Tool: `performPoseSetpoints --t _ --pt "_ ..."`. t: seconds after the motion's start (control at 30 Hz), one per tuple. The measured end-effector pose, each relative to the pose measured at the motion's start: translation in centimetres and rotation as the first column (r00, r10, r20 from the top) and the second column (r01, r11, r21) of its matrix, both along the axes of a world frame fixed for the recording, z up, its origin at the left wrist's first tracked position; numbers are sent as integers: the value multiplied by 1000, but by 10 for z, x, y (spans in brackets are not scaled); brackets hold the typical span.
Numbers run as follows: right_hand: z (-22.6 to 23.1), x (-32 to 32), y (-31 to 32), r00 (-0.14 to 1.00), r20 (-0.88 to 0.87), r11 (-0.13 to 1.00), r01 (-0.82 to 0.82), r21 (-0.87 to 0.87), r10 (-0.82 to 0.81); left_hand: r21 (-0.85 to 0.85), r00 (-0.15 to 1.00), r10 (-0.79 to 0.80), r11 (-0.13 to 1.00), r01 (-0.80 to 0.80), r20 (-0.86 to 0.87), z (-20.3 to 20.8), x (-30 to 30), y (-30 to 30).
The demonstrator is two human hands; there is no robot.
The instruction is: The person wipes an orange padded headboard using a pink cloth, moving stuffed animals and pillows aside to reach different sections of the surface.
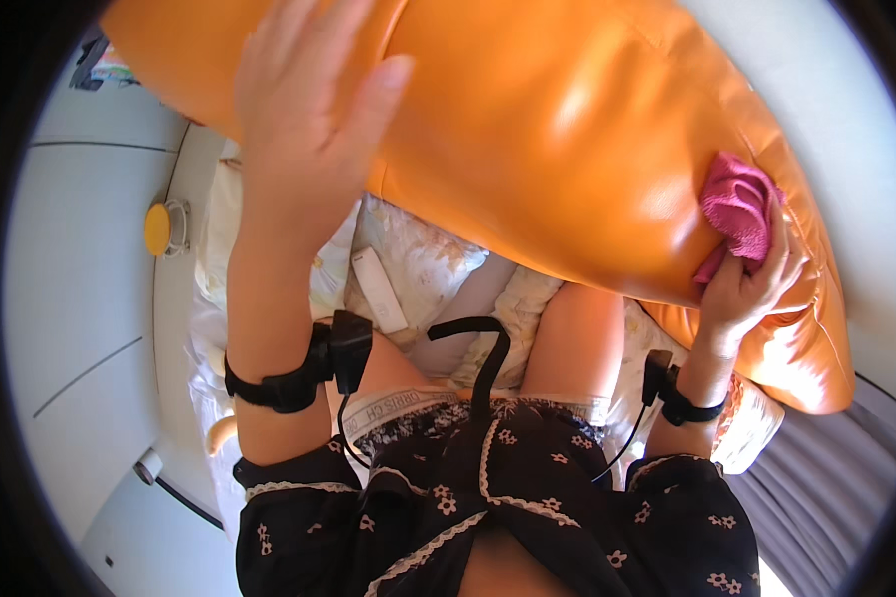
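Observation:
A large, glossy orange leather-like cushion (528, 129) fills the upper part of the view, its surface bulging and creased toward the right end. My right hand (757, 289) grips a crumpled pink cloth (742, 209) and presses it against the cushion's right side. At the upper left, my left hand (304, 109) lies against or just over the cushion, its fingers stretched out and the thumb apart. Nothing shows in that hand. Its fingertips run to the top edge of the view.
Under the cushion's lower edge lie floral bedding (423, 249) and a white remote-like device (378, 289). A yellow-lidded jar (159, 229) stands by the white panels (90, 269) at left. Grey curtains (826, 488) hang at lower right. Black straps with small boxes (294, 378) circle both forearms.

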State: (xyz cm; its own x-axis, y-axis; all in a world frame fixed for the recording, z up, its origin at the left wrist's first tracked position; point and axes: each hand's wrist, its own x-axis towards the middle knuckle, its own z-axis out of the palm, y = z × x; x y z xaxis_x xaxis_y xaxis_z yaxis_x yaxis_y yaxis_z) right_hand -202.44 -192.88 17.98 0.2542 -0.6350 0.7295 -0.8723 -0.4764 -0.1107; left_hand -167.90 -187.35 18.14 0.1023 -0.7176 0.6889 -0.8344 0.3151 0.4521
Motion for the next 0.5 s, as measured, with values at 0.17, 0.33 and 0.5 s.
performPoseSetpoints --t 0.17,0.33,0.5 --pt "-5 31 18 991 -81 988 113 102 -105 250 910 94 945 -208 403 -46 -13 -50" --pt "-14 71 39 986 -35 967 167 193 -163 316 894 61 923 -219 444 -63 -19 -74" --pt "-51 99 52 999 44 992 16 125 -21 357 853 46 895 -266 520 -85 -9 -96"
